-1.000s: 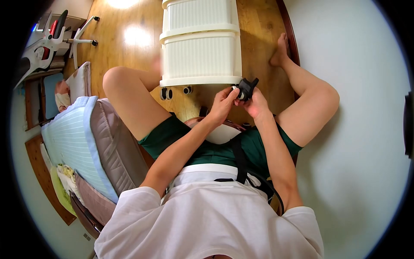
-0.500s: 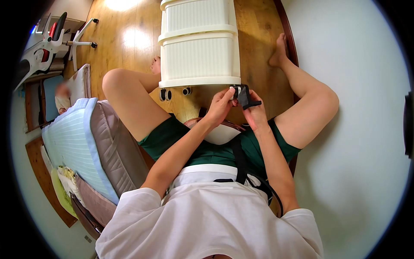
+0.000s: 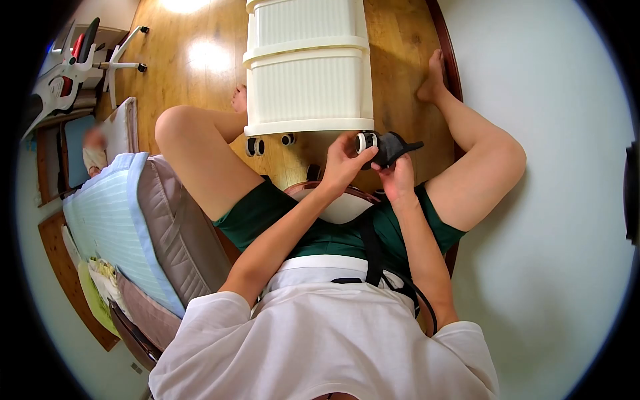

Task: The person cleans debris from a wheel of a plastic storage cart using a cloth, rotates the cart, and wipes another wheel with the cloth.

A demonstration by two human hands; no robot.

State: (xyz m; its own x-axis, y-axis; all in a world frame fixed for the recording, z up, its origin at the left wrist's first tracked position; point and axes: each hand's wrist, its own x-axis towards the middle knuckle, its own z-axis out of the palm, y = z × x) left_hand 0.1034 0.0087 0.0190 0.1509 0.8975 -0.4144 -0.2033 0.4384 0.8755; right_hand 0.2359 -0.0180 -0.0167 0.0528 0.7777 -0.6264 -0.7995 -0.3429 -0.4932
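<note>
A cream plastic drawer unit (image 3: 308, 83) lies between my legs, with its caster end toward me. At its near right corner is a black-and-white caster wheel (image 3: 366, 141). My left hand (image 3: 343, 167) is closed on this wheel, thumb on the near side and fingers behind it. My right hand (image 3: 399, 179) pinches a dark grey, black-edged piece (image 3: 389, 149) that looks like cloth, pressed against the wheel's right side. Whether the wheel is fixed to the unit is hidden by my hands. Two more casters (image 3: 255, 146) show at the near left.
I sit on a low seat (image 3: 341, 206) above the wooden floor (image 3: 193, 73). A bed with a blue striped cover (image 3: 107, 200) is at left, and a white wall (image 3: 533, 200) at right. An office chair (image 3: 123, 67) and another person (image 3: 95, 150) are at far left.
The dark piece has turned and shifted right, its flap now pointing up and right. The wheel's white-ringed face now shows. My left thumb has moved right onto the wheel.
</note>
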